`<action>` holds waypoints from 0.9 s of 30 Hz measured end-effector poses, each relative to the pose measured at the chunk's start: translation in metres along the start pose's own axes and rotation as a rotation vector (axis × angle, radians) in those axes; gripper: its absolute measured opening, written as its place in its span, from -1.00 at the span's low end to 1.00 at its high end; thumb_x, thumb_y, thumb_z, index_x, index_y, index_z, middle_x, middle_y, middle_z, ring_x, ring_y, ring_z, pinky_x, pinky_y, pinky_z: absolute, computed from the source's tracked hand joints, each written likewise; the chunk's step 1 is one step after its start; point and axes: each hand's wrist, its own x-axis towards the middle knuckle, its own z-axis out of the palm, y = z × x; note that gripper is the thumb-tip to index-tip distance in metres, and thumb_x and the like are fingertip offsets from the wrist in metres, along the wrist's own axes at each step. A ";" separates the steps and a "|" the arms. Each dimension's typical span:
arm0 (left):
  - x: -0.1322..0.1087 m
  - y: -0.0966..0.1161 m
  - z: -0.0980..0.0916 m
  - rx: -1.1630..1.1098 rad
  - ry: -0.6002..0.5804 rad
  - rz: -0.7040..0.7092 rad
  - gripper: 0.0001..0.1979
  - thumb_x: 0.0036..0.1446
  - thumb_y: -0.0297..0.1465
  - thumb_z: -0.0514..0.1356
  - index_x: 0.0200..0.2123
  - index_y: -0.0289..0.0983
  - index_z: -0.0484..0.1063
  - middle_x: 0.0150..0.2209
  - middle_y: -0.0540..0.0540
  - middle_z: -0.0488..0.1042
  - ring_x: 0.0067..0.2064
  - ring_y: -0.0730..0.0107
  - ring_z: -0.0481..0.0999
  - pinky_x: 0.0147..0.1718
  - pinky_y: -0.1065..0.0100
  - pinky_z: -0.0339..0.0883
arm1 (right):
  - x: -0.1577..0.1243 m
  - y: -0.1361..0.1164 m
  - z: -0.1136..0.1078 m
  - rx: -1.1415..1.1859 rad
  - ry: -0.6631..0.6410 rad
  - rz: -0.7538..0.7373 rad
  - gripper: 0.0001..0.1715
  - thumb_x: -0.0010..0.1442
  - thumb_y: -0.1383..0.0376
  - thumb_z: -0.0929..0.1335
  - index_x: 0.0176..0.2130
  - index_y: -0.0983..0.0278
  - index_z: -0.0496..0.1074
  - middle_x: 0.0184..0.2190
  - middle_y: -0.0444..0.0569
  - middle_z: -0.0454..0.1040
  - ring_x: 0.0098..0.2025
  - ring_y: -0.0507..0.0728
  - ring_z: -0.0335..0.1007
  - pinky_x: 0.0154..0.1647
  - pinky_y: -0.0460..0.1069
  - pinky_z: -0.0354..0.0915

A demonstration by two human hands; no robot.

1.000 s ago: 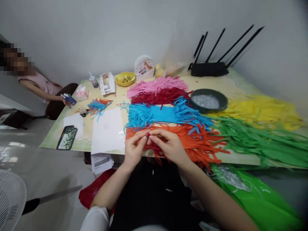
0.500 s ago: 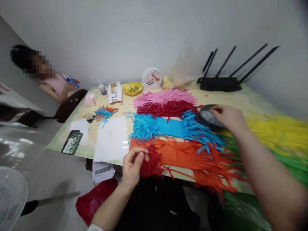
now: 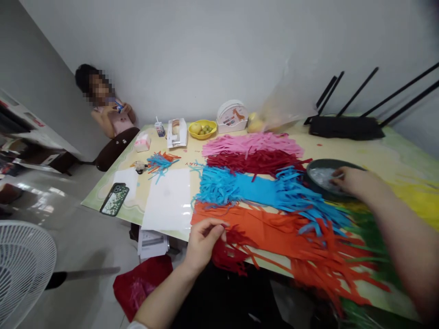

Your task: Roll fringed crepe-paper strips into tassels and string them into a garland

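Note:
My left hand (image 3: pixel 206 241), fingers closed, pinches a dark red fringed tassel (image 3: pixel 233 256) at the near table edge. My right hand (image 3: pixel 355 183) reaches into a dark round bowl (image 3: pixel 338 196) that holds clear, shiny small pieces. Its fingertips are pinched together at these pieces; what lies between them is hidden. Fringed strips lie in rows between the hands: orange (image 3: pixel 254 224), blue (image 3: pixel 255 185), dark red (image 3: pixel 247 162) and pink (image 3: pixel 254 144). Yellow fringe (image 3: pixel 416 201) and green fringe (image 3: pixel 373 237) lie partly under my right forearm.
A black router (image 3: pixel 346 128), a clear plastic bag (image 3: pixel 284 105), a fruit bowl (image 3: pixel 203 136) and a bread package (image 3: pixel 177 133) stand along the wall. A phone (image 3: pixel 115 199), white sheet (image 3: pixel 167 198) and blue-orange tassels (image 3: pixel 159 163) are left. A person (image 3: pixel 115 114) sits beyond; a fan (image 3: pixel 25 269) stands near.
The view has shifted left, so things on the table appear further right. My right hand has gone from the bowl's rim down into its contents. The left hand keeps the red tassel.

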 end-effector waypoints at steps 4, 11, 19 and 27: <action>0.004 -0.007 -0.003 -0.052 0.040 -0.013 -0.73 0.10 -0.19 0.29 -0.31 -0.29 0.49 -0.58 0.03 0.42 -0.43 0.44 0.42 -0.31 0.40 0.27 | -0.014 -0.033 -0.025 0.026 0.281 0.044 -0.46 0.07 -0.07 0.38 -0.72 0.12 0.21 -0.82 -0.04 0.20 -0.61 0.22 0.34 -0.36 0.18 0.31; 0.011 -0.005 0.001 0.065 0.011 0.051 -0.76 0.10 -0.23 0.29 -0.27 -0.30 0.52 -0.46 -0.03 0.51 -0.36 0.41 0.49 -0.25 0.39 0.35 | -0.072 -0.218 -0.011 0.532 0.041 0.144 -0.69 0.18 0.07 0.40 -0.24 0.26 0.53 -0.50 -0.01 0.56 -0.58 0.06 0.44 -0.59 -0.09 0.33; -0.001 0.005 0.007 0.138 -0.005 0.127 -0.83 0.09 -0.29 0.29 -0.34 -0.30 0.49 -0.39 -0.06 0.55 -0.35 0.40 0.53 -0.31 0.42 0.40 | -0.136 -0.343 0.022 1.138 -0.268 0.295 -0.69 -0.03 0.11 0.53 -0.34 0.25 0.52 -0.48 -0.08 0.58 -0.53 0.07 0.51 -0.47 -0.03 0.51; -0.013 0.005 -0.005 0.243 -0.012 0.192 -0.85 0.10 -0.33 0.27 -0.38 -0.31 0.51 -0.39 -0.08 0.56 -0.36 0.40 0.54 -0.33 0.42 0.41 | -0.144 -0.355 0.026 1.208 -0.272 0.412 -0.65 -0.12 0.14 0.57 -0.40 0.26 0.46 -0.60 -0.15 0.52 -0.61 0.04 0.46 -0.58 -0.09 0.45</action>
